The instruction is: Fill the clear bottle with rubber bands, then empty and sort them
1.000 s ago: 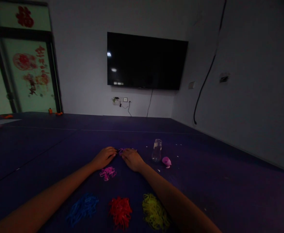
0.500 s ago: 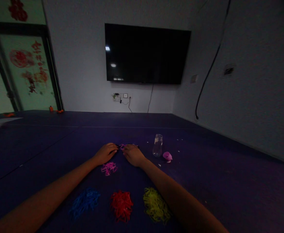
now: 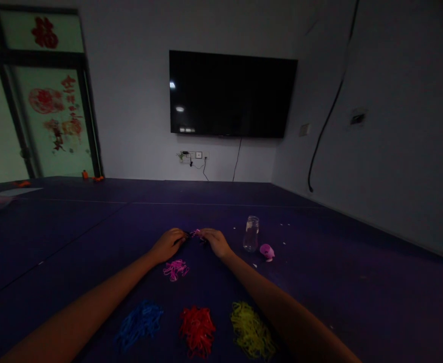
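Note:
My left hand (image 3: 168, 244) is closed, its fingertips at a small dark item that I cannot make out. Across a narrow gap, my right hand (image 3: 216, 242) pinches at a small tangle of pink rubber bands (image 3: 196, 233). Dark strands show under its fingers; the fingers partly hide them. Just in front of my left hand lies a loose pile of pink rubber bands (image 3: 176, 269). Closer to me are a blue pile (image 3: 140, 323), a red pile (image 3: 197, 331) and a yellow pile (image 3: 252, 330) of bands, the yellow one beside my right forearm.
Right of my hands a clear bottle (image 3: 251, 234) stands uncapped, with a pink cap-like piece (image 3: 267, 252) beside it. White scraps (image 3: 255, 265) are scattered around them on the dark purple surface (image 3: 319, 282). A television (image 3: 232, 93) hangs on the far wall.
My right hand has shifted slightly and its fingers now sit more raised over the pink tangle. The whole view has tilted up a little; the piles, bottle and pink piece stay in place.

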`<state>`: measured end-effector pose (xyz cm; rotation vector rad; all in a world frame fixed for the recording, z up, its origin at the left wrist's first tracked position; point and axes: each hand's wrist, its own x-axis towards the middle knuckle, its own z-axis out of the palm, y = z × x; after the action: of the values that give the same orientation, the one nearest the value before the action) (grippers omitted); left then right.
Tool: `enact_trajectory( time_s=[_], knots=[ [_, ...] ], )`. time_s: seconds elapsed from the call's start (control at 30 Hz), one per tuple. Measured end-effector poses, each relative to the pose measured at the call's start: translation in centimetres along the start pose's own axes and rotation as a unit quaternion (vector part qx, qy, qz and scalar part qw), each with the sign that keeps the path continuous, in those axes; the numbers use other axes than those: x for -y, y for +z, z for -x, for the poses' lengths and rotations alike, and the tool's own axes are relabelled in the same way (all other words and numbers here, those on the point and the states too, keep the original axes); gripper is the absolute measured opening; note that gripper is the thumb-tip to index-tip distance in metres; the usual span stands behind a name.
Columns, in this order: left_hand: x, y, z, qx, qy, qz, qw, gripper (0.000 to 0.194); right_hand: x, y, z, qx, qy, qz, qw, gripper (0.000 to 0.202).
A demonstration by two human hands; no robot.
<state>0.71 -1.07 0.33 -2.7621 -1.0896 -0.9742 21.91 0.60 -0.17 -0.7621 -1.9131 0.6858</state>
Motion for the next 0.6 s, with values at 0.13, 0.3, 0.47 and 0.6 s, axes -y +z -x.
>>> enact_trajectory(
  time_s=[0.13,0.3,0.47,0.6],
  knots=[
    [0.3,0.0,0.1,-0.013,-0.006,0.009,1.000,0.027,1.1,0.6,0.3,0.021,0.054,-0.070,0.996,0.038],
    [0.7,0.1,0.2,-0.027,-0.018,0.017,0.999,0.032,3.3,1.6,1.2,0.135,0.068,-0.080,0.985,0.038],
    [0.8,0.3,0.1,-0.027,-0.023,0.020,0.999,0.033,4.1,2.6,1.5,0.189,0.090,-0.124,0.970,0.037],
    [0.7,0.3,0.2,-0.023,-0.025,0.022,0.999,0.032,3.5,2.8,1.3,0.167,0.134,-0.179,0.960,0.039]
  ],
)
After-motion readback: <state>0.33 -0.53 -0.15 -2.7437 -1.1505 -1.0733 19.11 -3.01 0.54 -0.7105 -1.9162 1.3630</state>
